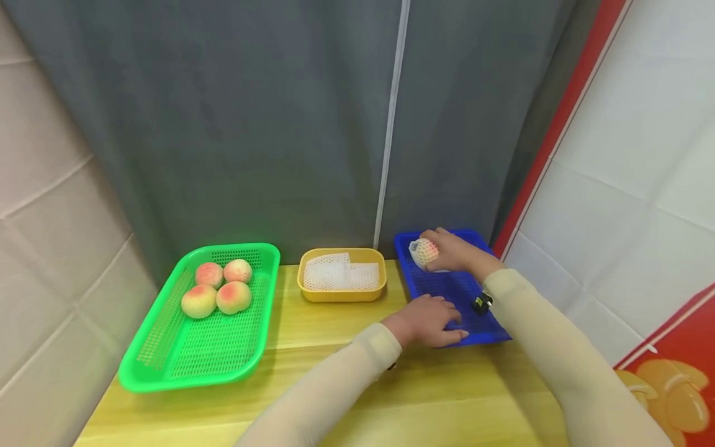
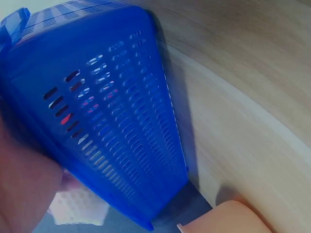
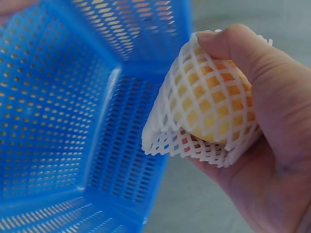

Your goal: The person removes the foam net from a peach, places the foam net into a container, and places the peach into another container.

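Observation:
My right hand (image 1: 447, 251) grips a peach in a white foam net sleeve (image 3: 214, 102), over the far end of the blue basket (image 1: 441, 285). Thumb and fingers wrap round the fruit, and the loose end of the net sticks out past it. My left hand (image 1: 429, 320) lies at the near left rim of that basket, fingers spread loosely over it and holding nothing. In the left wrist view, the blue basket's slotted side fills the left half, with the netted peach (image 2: 80, 206) beyond its rim.
On the left, a green basket (image 1: 262, 335) holds several bare peaches (image 1: 234, 297). Between the baskets stands a yellow tray (image 1: 343, 297) with white foam nets (image 1: 329, 273). All stand on a wooden table (image 1: 301, 329), before a grey curtain (image 1: 251, 124). A white wall (image 1: 614, 217) rises at right.

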The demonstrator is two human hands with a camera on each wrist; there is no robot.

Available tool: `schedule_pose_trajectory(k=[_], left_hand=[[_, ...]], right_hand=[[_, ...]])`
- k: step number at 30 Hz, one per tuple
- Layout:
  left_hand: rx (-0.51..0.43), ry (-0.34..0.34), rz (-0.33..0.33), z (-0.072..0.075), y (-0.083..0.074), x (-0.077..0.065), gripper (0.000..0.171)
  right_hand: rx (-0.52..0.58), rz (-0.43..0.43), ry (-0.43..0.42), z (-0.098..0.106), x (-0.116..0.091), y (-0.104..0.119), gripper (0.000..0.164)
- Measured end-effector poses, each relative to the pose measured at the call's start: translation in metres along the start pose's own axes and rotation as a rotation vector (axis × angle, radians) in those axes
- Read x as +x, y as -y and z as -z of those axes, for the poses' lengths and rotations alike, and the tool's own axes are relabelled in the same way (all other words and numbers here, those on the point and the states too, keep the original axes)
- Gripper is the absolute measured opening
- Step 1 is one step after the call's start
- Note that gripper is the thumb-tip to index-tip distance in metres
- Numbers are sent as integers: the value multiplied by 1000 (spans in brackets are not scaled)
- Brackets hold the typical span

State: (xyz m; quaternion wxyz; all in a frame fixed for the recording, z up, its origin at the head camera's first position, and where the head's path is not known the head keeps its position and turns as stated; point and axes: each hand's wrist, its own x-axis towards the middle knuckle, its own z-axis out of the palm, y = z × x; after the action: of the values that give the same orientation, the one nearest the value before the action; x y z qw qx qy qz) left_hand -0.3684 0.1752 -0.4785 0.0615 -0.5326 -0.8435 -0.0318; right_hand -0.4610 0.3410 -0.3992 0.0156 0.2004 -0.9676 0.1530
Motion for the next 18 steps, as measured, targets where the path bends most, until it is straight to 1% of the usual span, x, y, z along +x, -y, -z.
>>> schedule_pose_trajectory(k=[3,6,10,12,14,16,18], left_hand=[[-41,-67,-24,2,2,-4,44],[-98,-159,-48,10,5,-12,30],[-176,-269,-66,25,11,-30,15],[-212,-307,-57,30,18,-43,10],[-250,-337,-38,34,26,-59,8],[-289,-362,-8,37,36,-78,6],[-320,-385,37,40,46,-98,5]], right_hand=[[10,21,-32,4,-10,9,82],[11,34,-49,7,-19,18,80],[22,37,-65,6,-29,29,79],[35,45,-77,5,-34,36,78],[51,63,-95,4,-39,44,77],[65,83,-106,1,-44,53,75],[76,102,-119,-1,-47,64,74]])
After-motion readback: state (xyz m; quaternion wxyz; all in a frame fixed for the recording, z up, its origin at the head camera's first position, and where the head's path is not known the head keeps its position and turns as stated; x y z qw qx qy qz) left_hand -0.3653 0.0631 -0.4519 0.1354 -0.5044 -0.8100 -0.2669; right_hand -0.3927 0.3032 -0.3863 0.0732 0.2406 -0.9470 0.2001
